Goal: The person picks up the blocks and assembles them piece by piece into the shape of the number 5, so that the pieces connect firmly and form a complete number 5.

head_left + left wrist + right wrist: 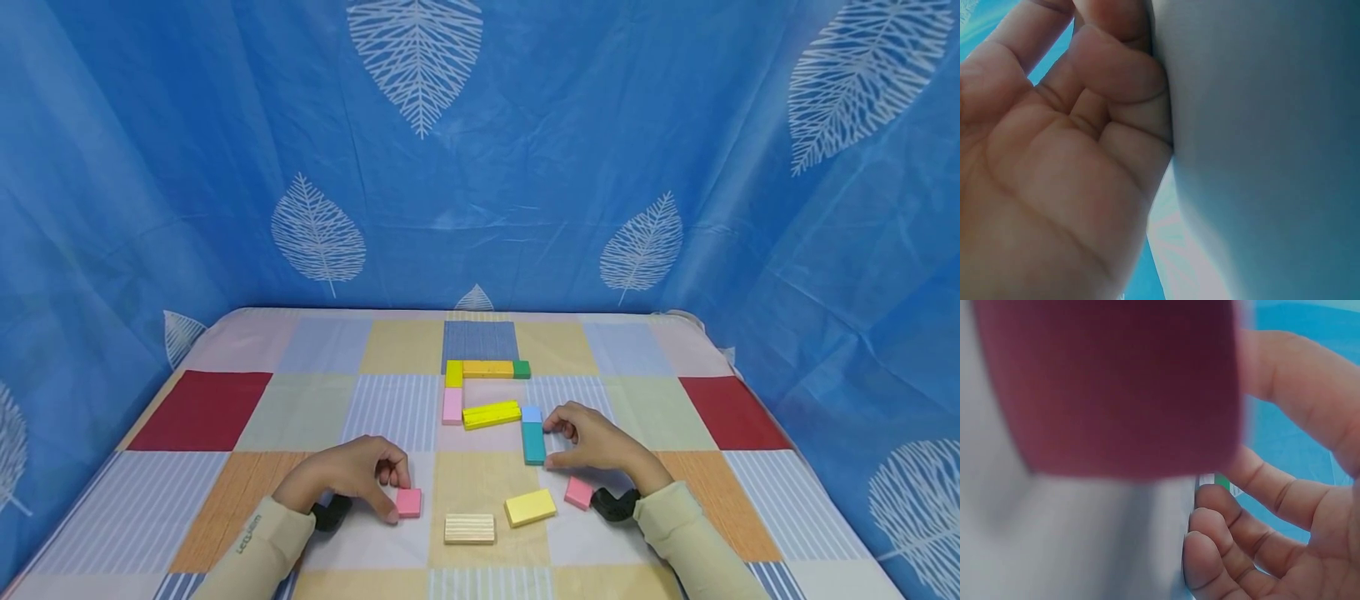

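Note:
In the head view my left hand (358,471) pinches a small pink block (409,503) at the front left, thumb at its near left corner and a finger at its far edge. My right hand (600,442) is at the right long side of a teal block (533,446), thumb and index fingertip spread apart beside it; whether they touch it is unclear. A light blue block (531,414) adjoins the teal one at its far end. Another pink block (578,492) lies below the right palm; a dark red surface (1122,387) fills much of the right wrist view. The left wrist view hides the held block.
An outline of blocks stands mid-table: yellow-green (454,373), orange (487,369), green (521,369), light pink (452,406) and bright yellow (491,415). Nearer lie a pale yellow block (530,507) and a striped wooden block (469,529). Blue curtains (480,183) surround the patchwork-covered table.

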The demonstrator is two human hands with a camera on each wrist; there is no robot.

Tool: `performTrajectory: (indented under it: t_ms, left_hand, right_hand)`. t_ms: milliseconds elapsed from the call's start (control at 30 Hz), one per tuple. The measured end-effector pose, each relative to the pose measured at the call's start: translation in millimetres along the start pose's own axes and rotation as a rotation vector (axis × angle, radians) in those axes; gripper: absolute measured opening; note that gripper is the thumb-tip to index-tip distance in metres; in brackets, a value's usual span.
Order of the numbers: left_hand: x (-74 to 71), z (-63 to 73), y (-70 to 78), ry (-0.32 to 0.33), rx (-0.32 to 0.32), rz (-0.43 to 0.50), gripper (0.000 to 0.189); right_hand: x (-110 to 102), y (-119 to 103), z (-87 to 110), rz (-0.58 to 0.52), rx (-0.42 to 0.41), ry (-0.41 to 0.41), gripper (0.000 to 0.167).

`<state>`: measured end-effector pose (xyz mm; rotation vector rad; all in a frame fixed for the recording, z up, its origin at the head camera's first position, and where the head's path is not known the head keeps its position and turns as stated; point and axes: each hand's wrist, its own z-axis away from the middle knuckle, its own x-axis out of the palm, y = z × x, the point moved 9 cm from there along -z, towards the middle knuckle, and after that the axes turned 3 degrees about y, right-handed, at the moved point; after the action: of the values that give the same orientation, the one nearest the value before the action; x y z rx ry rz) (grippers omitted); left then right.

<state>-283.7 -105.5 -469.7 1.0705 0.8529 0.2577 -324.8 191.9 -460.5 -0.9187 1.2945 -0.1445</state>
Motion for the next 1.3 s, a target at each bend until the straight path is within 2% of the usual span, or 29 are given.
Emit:
performTrajectory:
  t_ms: [267,567,767,900,1067,1300]
  left_hand:
    - [-1.1,-0.6,-2.1,0.01,-0.008,-0.024,0.026]
    - [0.3,-0.3,-1.6,0.012,-0.021,-0.035,0.027]
    - [0.1,-0.6,-1.6,0.008,-0.018,-0.032,0.026]
    - [0.3,-0.3,-1.4,0.003,-0.013,-0.018,0.026]
    - [0.0,0.3,-0.5,0.003,-0.004,-0.004,0.026]
    - [0.5,0.3,-0.8,0.003,-0.003,-0.001,0.026]
  right_hand:
    - [-1,-1,0.9,-0.017,-0.02,-0.004,0.041]
    - [-4,-6,5.5,-0.026,-0.026,-0.054,0.038]
    - [-4,-19,6.0,-0.059,-0.103,-0.08,0.033]
    - [2,-27,6.6,-0.12,-0.179,-0.101,0.027]
    - [11,-35,7.4,-0.251,-0.242,-0.154,0.024]
    - [27,-43,9.1,-0.428,-0.244,-0.291,0.027]
